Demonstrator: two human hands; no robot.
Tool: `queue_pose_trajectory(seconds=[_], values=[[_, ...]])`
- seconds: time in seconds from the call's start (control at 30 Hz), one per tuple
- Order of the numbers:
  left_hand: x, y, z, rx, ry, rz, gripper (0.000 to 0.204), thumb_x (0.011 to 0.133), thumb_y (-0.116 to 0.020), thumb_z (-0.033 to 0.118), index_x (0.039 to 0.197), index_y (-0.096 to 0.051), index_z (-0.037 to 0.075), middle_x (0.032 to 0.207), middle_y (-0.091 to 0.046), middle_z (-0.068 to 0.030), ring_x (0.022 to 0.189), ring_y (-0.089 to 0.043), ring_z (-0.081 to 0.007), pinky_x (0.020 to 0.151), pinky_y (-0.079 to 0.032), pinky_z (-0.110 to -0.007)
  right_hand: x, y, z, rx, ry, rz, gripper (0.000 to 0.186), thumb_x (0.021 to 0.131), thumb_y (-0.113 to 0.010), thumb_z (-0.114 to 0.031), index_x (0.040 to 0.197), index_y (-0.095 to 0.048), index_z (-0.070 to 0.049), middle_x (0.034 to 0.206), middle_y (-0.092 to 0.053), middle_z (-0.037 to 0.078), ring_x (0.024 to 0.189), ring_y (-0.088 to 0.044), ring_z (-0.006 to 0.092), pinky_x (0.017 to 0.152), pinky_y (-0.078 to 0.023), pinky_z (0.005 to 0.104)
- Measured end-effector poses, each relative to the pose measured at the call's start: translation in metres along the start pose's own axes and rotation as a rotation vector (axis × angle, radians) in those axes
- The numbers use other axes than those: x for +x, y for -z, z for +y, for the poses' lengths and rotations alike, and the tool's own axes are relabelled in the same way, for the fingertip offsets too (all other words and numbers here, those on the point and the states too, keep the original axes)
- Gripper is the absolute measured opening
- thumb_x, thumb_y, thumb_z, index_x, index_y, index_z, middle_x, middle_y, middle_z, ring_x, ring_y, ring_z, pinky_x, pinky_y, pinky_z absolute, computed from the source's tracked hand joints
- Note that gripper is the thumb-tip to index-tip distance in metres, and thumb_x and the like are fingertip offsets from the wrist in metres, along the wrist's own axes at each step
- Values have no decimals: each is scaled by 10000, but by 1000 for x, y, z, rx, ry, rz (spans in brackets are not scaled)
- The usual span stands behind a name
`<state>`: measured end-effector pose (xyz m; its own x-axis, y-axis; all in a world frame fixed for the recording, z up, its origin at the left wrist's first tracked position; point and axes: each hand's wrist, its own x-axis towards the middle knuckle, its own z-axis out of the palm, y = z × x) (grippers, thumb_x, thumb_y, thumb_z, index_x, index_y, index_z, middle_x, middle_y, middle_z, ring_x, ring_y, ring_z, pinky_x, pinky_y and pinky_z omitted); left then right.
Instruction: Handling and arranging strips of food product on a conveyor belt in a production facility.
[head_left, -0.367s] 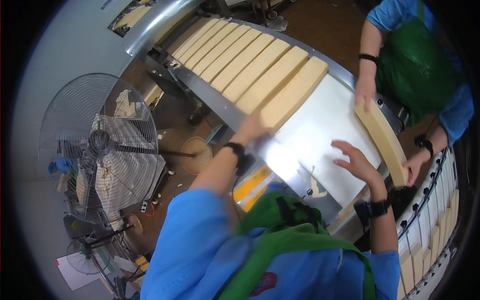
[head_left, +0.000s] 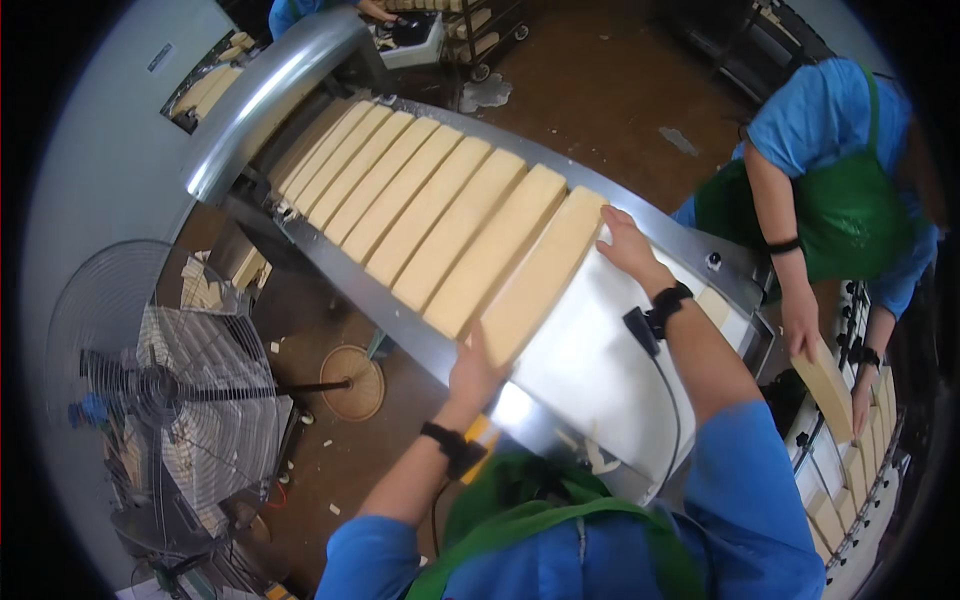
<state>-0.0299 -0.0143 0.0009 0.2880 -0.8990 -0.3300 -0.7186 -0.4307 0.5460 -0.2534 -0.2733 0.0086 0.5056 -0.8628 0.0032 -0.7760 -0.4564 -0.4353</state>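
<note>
My left hand [head_left: 472,375] grips the near end of the last long pale-yellow block [head_left: 545,272] in the row, while my right hand [head_left: 630,248] grips its far end. Several similar blocks [head_left: 432,210] lie side by side to its left on the steel-framed conveyor [head_left: 354,293]. A white surface [head_left: 560,376] shows to the right of the held block. At the right, a co-worker in a blue top and green apron [head_left: 830,200] holds another block [head_left: 823,388] with both hands over a rack of blocks.
A curved steel hood [head_left: 262,90] spans the conveyor's far end, with another person [head_left: 285,14] behind it. A large standing fan [head_left: 160,380] is at the left, over a littered brown floor. A wheeled rack [head_left: 470,30] stands at the back. The block rack [head_left: 828,515] runs down the right.
My right hand has moved from the white surface up to the block's far end. The co-worker's block has moved off the conveyor toward the right rack. The camera view has shifted.
</note>
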Motion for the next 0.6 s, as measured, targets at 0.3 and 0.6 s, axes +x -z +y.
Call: queue_pose_trajectory(seconds=[0.3, 0.6], values=[[13, 6, 8, 69, 2, -113, 932, 703, -723, 293, 1427, -170, 98, 1152, -436, -345, 929, -577, -423, 762, -506, -443, 38, -27, 6, -185, -146, 54, 631, 614, -677, -173, 1205, -485, -61, 1226, -501, 134, 1141, -470, 310, 959, -392, 443], [-20, -3, 41, 107, -336, -408, 820, 765, -659, 269, 1430, -184, 199, 1066, -433, -254, 867, -577, -421, 747, -502, -461, -208, 29, 57, 68, -521, 382, 634, 653, -774, -253, 1166, -495, -8, 1134, -565, 191, 1097, -513, 351, 951, -353, 480]])
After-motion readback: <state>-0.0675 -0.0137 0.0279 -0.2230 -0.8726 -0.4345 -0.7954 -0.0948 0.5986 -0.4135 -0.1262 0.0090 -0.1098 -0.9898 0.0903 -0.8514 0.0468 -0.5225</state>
